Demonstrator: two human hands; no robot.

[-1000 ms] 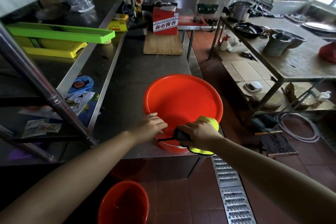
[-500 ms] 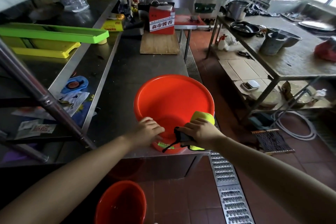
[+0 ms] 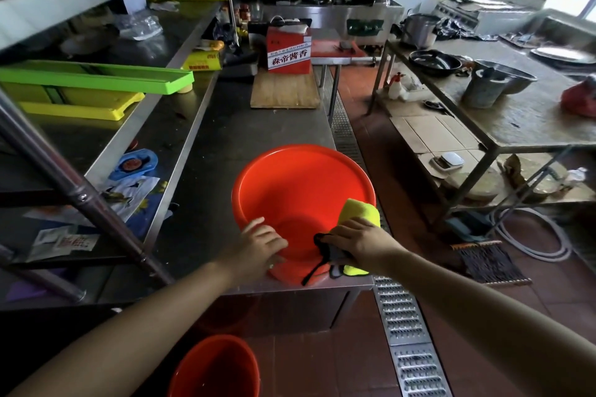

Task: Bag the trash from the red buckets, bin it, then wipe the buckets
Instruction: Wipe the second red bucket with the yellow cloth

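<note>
A wide red bucket (image 3: 300, 177) stands at the near end of the steel counter (image 3: 238, 126). My left hand (image 3: 259, 243) grips its near rim, fingers curled over the edge. My right hand (image 3: 358, 243) holds a yellow cloth with a dark edge (image 3: 359, 211) and presses it against the bucket's inner right wall. The inside of the bucket looks bare. A second red bucket (image 3: 214, 367) stands on the floor below, near my left forearm.
A wooden board (image 3: 283, 92) with a red box (image 3: 288, 50) sits further along the counter. Green and yellow trays (image 3: 96, 80) lie on the left shelf, above packets and papers. A floor drain grate (image 3: 403, 329) runs on the right, beside a metal table (image 3: 529, 113).
My right hand has carried the cloth from the bucket's near rim up along the inner right wall. The left hand keeps its hold on the rim.
</note>
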